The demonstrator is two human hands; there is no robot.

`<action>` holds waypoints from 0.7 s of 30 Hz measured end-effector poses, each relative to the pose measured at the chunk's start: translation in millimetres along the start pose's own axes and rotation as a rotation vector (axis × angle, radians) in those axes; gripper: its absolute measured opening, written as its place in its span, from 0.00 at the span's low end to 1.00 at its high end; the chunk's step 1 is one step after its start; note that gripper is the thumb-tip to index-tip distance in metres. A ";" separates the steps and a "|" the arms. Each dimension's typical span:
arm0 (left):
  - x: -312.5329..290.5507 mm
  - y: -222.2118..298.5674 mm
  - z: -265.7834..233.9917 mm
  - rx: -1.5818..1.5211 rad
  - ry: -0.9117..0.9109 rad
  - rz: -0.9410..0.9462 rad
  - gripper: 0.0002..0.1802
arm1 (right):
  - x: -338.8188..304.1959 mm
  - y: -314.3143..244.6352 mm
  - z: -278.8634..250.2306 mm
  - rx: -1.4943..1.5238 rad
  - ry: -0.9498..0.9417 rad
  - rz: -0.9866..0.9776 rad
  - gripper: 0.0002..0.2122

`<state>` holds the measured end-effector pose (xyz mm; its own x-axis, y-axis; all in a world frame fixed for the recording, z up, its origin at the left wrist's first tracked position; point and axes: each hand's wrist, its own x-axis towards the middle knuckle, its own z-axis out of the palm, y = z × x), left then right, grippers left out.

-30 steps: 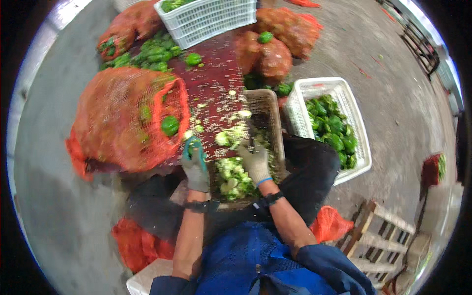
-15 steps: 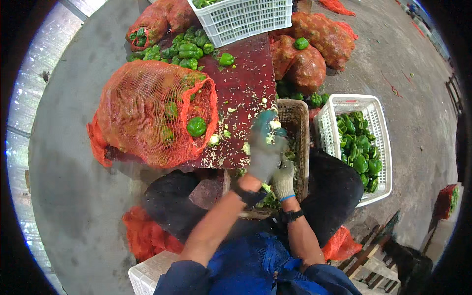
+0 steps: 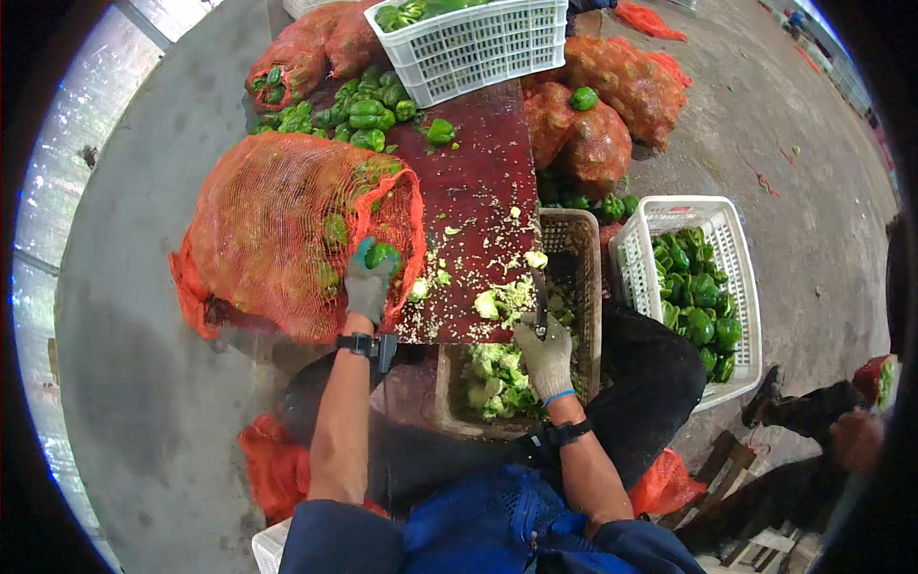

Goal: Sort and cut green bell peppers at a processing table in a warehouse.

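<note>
Got left hand (image 3: 369, 274) in at the mouth of the big orange sack (image 3: 277, 225), with gloved fingers right up against a green pepper (image 3: 384, 255) sitting in that opening. Can't tell if properly clamped on or just touching, sorry. Got right hand (image 3: 545, 354) gloved too, wrapped snugly around a knife (image 3: 541, 304), with the dark blade pointing away, right by the near right corner of the red table (image 3: 478, 182). Pretty messy up there tbh: pale seeds (image 3: 435, 311) everywhere, plus a few scraps (image 3: 488, 304), mostly toward the near end. Just below, between the knees (image 3: 660, 368), a brown bin (image 3: 594, 354) with loads more scraps inside. Off to the right, a white crate (image 3: 754, 320) with a bunch of peppers (image 3: 700, 297) in it. At the far end, a white basket (image 3: 469, 57), next to a loose pepper pile (image 3: 368, 115). Beyond the table's right edge, more stuffed sacks (image 3: 595, 148), with one lone pepper on top.
</note>
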<state>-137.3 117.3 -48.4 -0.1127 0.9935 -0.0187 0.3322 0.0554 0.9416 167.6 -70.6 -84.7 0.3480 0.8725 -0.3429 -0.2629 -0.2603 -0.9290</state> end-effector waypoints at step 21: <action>-157.6 37.0 109.5 0.123 -0.080 0.343 0.33 | 1.9 39.8 15.6 -0.373 -0.103 -0.184 0.13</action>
<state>-4.7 -26.3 -47.5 0.0967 0.9607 0.2602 0.4482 -0.2754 0.8504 143.8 -72.9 -120.2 0.2620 0.9503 -0.1683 0.1450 -0.2112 -0.9666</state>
